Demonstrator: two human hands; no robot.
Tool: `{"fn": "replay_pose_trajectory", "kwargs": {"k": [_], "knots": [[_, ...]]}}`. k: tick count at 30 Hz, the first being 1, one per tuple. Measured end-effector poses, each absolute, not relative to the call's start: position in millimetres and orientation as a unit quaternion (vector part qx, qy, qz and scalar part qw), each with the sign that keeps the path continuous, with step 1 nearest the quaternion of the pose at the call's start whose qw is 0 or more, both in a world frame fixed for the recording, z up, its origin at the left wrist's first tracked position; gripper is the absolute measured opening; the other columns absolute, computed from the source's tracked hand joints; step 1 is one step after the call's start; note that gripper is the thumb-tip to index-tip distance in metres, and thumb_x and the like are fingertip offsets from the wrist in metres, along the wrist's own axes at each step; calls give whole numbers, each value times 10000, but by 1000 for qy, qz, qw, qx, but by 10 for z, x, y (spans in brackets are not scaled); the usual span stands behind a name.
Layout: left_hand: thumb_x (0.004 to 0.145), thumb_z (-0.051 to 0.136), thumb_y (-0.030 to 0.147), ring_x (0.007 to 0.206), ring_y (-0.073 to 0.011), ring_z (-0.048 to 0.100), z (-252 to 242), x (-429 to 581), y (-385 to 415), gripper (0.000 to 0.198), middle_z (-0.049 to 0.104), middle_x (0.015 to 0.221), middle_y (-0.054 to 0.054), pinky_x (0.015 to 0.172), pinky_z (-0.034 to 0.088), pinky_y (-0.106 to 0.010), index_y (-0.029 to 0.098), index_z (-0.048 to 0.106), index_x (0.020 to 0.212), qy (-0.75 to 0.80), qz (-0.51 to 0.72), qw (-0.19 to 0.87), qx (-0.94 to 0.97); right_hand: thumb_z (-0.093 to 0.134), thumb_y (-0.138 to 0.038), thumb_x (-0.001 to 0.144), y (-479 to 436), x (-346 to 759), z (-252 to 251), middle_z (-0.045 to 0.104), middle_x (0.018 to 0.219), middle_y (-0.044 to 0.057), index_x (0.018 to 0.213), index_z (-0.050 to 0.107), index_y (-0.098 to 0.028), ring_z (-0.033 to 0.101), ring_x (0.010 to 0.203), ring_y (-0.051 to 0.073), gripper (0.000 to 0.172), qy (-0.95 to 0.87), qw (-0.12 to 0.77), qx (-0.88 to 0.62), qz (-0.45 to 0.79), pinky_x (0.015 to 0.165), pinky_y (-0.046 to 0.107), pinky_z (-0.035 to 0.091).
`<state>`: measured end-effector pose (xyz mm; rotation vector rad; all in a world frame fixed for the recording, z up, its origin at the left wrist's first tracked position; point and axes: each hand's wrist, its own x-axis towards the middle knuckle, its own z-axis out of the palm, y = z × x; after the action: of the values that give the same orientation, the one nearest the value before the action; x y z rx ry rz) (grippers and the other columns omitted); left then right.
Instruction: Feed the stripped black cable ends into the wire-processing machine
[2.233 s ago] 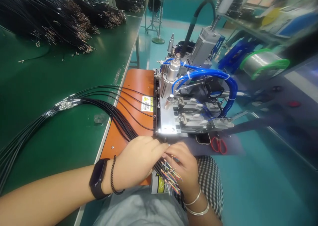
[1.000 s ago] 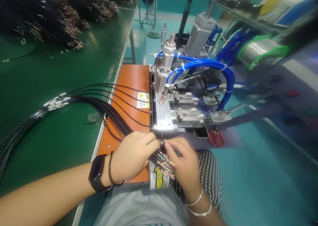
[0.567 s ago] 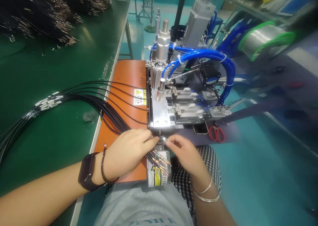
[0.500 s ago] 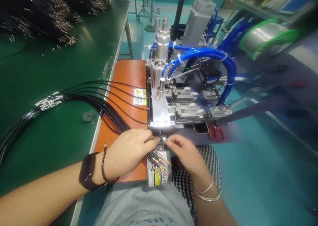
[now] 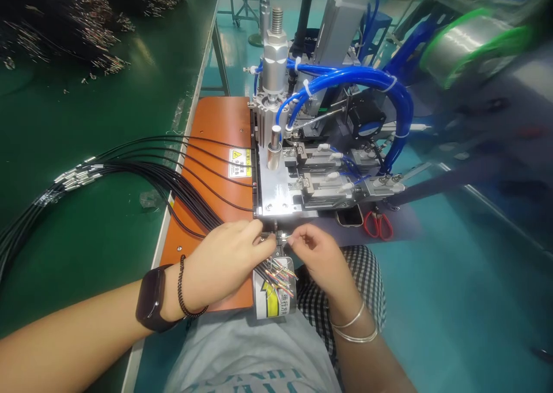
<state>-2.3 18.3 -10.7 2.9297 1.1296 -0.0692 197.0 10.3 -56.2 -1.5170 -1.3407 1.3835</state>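
My left hand lies over a bundle of black cables, its fingertips pinching them at the front edge of the aluminium machine plate. My right hand pinches a thin wire end at the small front fixture, next to the left fingertips. Stripped coloured wire ends fan out below both hands, over a yellow-labelled metal can. Crimped silver ends of the same cables lie far left on the green bench mat.
The machine carries blue pneumatic tubes and a steel cylinder, on an orange base plate. Red-handled scissors and a phone lie to the right. Heaps of black cables sit at the bench's far end, and a solder spool is upper right.
Both hands have drawn closer to the front fixture, and the right fingertips now pinch there. The view has tilted, so the machine sits higher and further left in the picture.
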Motion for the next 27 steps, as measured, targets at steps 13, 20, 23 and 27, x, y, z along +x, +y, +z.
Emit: {"fn": "replay_pose_trajectory", "kwargs": {"k": [13,20,23,27], "knots": [[795,391,29,715,-186,511,-45,40,148,581,477,838,-50,615,474,-319,261,398,1328,365,-58,4,929,546,-287,839,55,1885,-582,576,735,0,767,597,-175,518,683,146,142,-532,380,-595,467,600,252,391],[805,379,47,728,-203,527,-9,97,161,537,471,852,-50,625,492,-351,261,423,1295,384,-70,30,920,616,-297,752,94,1846,-750,478,590,-43,701,558,-176,422,538,106,143,-368,429,-526,636,490,212,322],[810,391,70,748,-218,534,-11,141,145,516,471,868,-50,641,499,-377,270,422,1285,397,-72,38,914,641,-277,720,93,1812,-818,447,558,-58,685,542,-169,390,503,88,150,-297,450,-506,673,475,200,295],[829,394,92,760,-224,531,-34,152,122,493,474,870,-49,660,501,-388,272,413,1287,399,-62,36,914,666,-301,740,77,1833,-783,592,714,-15,794,615,-174,522,648,126,146,-339,452,-528,634,590,228,406]]}}
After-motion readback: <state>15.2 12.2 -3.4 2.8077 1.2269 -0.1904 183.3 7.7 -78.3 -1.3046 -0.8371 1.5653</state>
